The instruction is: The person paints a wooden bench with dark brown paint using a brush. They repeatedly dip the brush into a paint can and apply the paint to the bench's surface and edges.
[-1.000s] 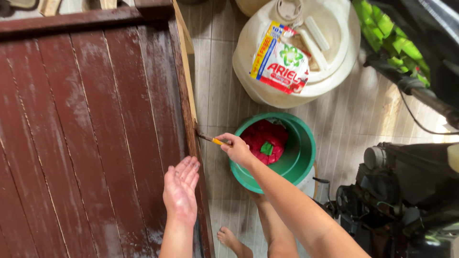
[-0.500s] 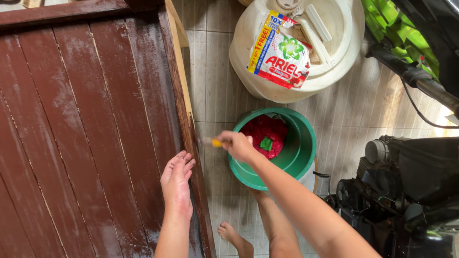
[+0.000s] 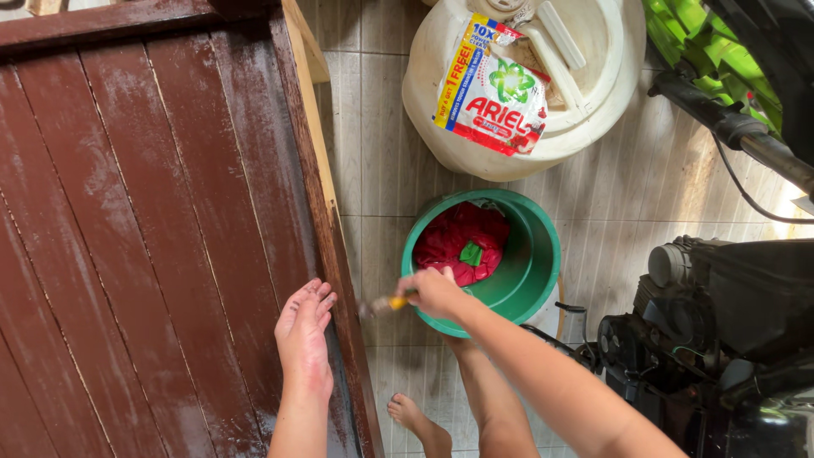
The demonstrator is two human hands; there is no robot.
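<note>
A large dark red-brown wooden panel (image 3: 144,229) of several planks lies flat at the left. My left hand (image 3: 303,337) rests flat on it near its right edge, fingers together and smeared with dark stain. My right hand (image 3: 434,292) grips a small paintbrush (image 3: 383,304) with a yellow handle. The blurred bristles point at the panel's right side edge (image 3: 343,280), close to it. Just right of my right hand stands a green plastic basin (image 3: 530,254) holding a crumpled red cloth (image 3: 458,242) with a small green piece on it.
A cream plastic container (image 3: 593,76) with a detergent packet (image 3: 487,89) on top stands on the tiled floor behind the basin. A black machine (image 3: 721,322) and a motorcycle handlebar (image 3: 729,127) fill the right side. My bare foot (image 3: 411,420) stands near the panel's lower corner.
My right hand and the brush have moved down along the panel's side edge, toward me. My left hand slid slightly down and left on the panel. The view shifted a little.
</note>
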